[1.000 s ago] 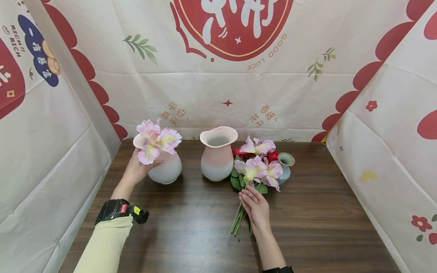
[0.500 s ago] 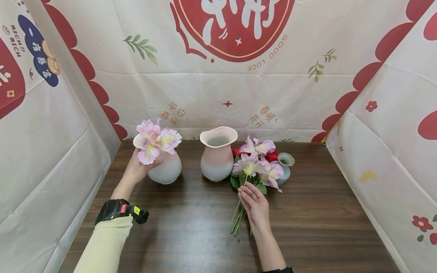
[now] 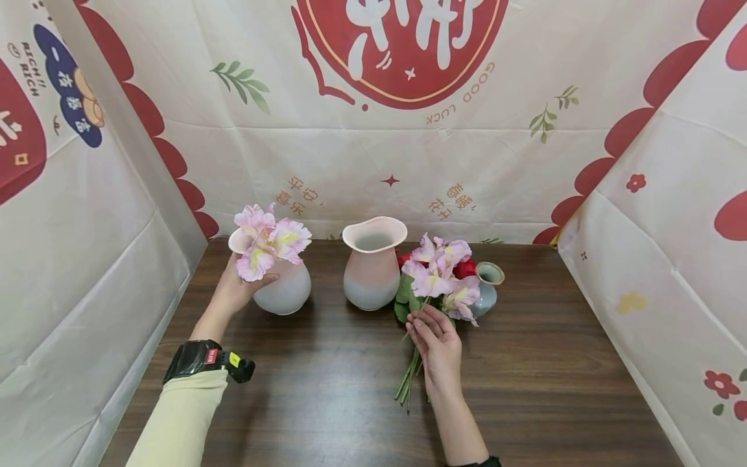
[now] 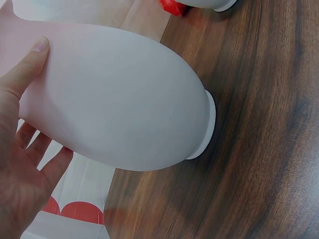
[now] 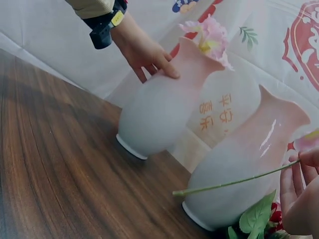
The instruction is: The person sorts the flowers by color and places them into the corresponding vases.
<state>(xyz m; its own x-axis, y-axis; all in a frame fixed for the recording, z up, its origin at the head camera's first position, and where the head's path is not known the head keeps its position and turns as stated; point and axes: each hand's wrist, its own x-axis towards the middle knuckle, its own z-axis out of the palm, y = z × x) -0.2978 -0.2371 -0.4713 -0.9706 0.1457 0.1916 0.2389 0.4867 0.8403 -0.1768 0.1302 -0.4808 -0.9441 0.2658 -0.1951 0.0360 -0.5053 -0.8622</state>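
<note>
In the head view, my left hand (image 3: 235, 290) holds the neck of the left pink-and-white vase (image 3: 284, 293), thumb in front and fingers behind. A pink-lilac iris-like flower (image 3: 273, 240) stands in that vase. My right hand (image 3: 438, 347) pinches the stem of another such flower (image 3: 430, 280) between thumb and fingers. Its green stem (image 5: 234, 185) points left across the middle vase in the right wrist view. Under and behind it lie more pink-lilac flowers (image 3: 463, 299), red blooms (image 3: 465, 268) and green leaves (image 3: 403, 308), their stems (image 3: 405, 386) toward the table's front.
A second pink-and-white vase (image 3: 371, 279) with a wavy rim stands upright in the middle. Beside the flowers is a small blue-grey vase (image 3: 486, 295). Printed white cloth (image 3: 379, 149) walls the dark wooden table (image 3: 327, 402) at the back and sides.
The flower in my right hand has come up off the bunch and its stem has swung out from the other stems. My left hand stays on the left vase.
</note>
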